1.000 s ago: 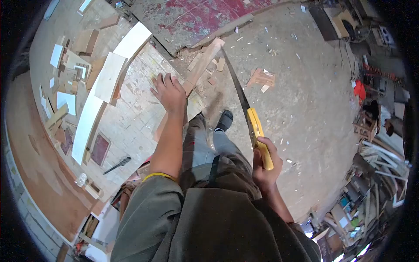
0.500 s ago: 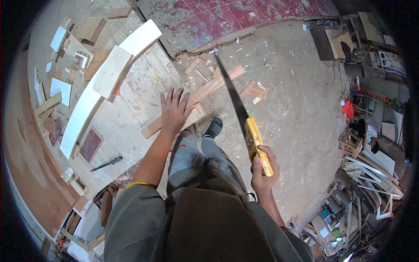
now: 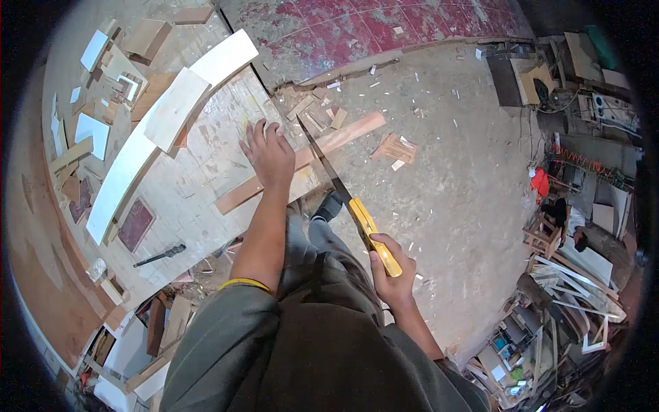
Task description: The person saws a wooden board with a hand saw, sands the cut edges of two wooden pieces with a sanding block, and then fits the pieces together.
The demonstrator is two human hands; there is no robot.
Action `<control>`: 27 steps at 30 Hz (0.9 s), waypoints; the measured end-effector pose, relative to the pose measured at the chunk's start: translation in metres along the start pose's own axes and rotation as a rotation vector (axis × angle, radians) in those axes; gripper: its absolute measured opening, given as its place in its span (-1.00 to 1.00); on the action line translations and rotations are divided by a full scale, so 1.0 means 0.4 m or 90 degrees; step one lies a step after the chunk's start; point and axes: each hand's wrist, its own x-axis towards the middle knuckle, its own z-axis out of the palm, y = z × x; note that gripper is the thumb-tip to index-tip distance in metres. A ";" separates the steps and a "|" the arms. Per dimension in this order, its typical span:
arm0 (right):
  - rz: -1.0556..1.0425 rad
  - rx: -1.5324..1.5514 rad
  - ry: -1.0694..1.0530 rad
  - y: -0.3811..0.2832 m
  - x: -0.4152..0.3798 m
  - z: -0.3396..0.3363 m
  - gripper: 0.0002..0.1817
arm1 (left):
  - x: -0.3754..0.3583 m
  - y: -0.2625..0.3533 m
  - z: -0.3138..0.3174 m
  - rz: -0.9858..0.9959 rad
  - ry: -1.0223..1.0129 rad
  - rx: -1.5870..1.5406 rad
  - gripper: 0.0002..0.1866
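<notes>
Dusty concrete floor [image 3: 473,172] fills the right of the frame, littered with wood scraps, and a red painted panel [image 3: 384,27] lies along the top. At left sits a pale, scuffed work surface [image 3: 185,192] carrying white boards [image 3: 171,110] in the upper left and a dark tool [image 3: 161,255] lower down. A long wooden plank [image 3: 237,196] lies across the edge of the surface near the middle, its far end sticking out over the floor. The left hand [image 3: 269,154] presses flat on the plank, fingers spread, grasping nothing. The right hand [image 3: 390,271] is clenched around the yellow handle of a handsaw [image 3: 364,223], lower centre. The saw's dark blade runs up and left to the plank, meeting it just right of the left hand. A black shoe [image 3: 328,206] shows on the floor below the plank
</notes>
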 end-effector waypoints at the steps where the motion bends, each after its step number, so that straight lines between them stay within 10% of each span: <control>1: 0.000 -0.003 -0.003 0.007 0.002 0.000 -0.68 | 0.000 0.002 0.002 -0.004 -0.001 -0.001 -0.71; 27: 0.062 -0.043 -0.040 -0.063 0.082 0.049 -0.68 | 0.017 0.008 0.010 -0.010 -0.013 0.063 -0.60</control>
